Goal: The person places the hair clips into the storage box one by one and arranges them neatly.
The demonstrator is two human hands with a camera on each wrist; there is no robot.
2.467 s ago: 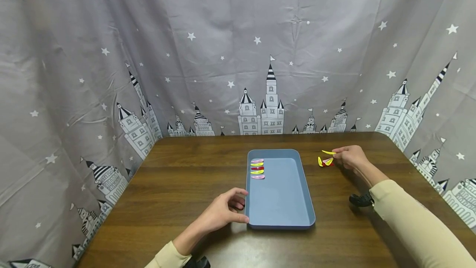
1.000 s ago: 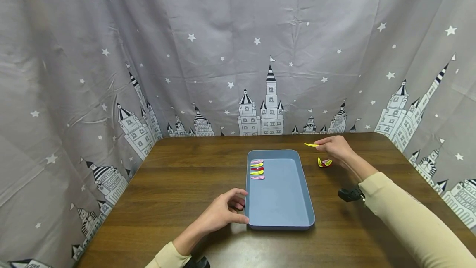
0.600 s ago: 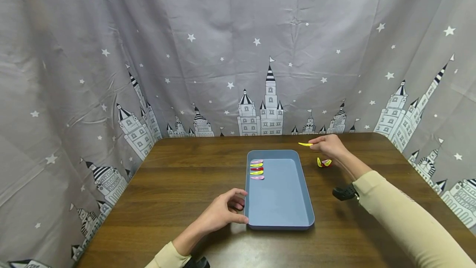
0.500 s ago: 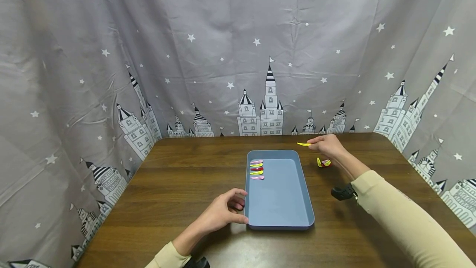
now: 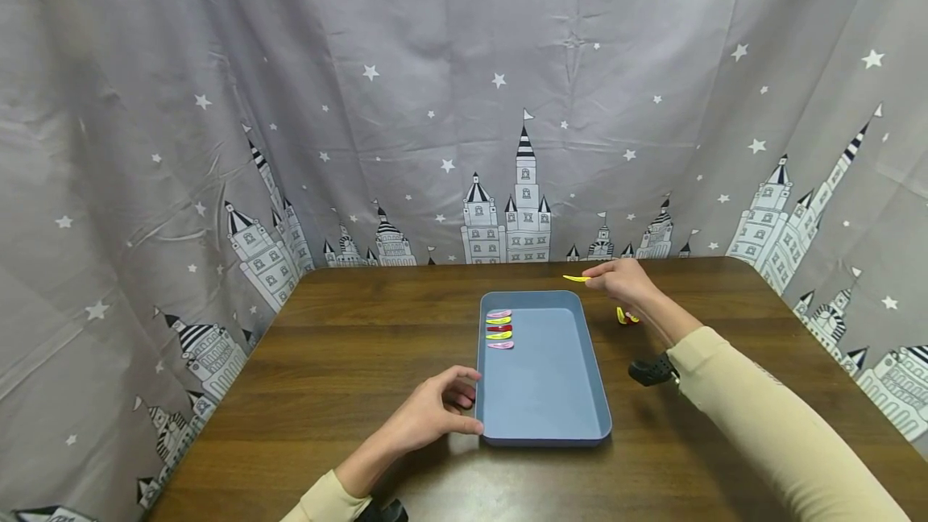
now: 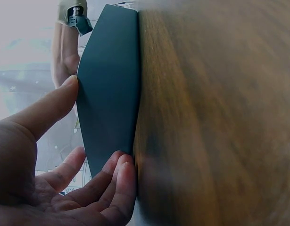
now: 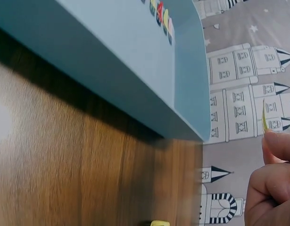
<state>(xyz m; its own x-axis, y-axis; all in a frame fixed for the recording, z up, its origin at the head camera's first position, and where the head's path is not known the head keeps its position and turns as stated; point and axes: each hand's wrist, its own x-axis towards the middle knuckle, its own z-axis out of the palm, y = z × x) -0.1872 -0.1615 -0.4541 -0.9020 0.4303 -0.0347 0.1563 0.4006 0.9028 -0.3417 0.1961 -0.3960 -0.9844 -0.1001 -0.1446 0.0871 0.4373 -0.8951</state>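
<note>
My right hand (image 5: 625, 280) pinches a yellow snap hair clip (image 5: 576, 278) by one end between thumb and fingertips, raised just beyond the far right corner of the blue-grey tray (image 5: 547, 385). In the right wrist view the same clip (image 7: 264, 117) points up from the fingertips. My left hand (image 5: 435, 413) rests at the tray's near left side; in the left wrist view its thumb (image 6: 64, 96) touches the rim and several loosely bent fingers lie against the outer wall. Inside the tray, pink, yellow, red, yellow and pink clips (image 5: 499, 329) form a column along the left wall.
To the right of the tray, a small heap of yellow, red and pink clips (image 5: 623, 316) lies on the wooden table (image 5: 377, 329), partly covered by my right forearm. Behind the table's far edge hangs a grey curtain (image 5: 406, 103) printed with castles and stars.
My right hand has lifted the yellow hair clip from beside the heap and carried it left towards the tray's far right corner. My left hand stays at the tray.
</note>
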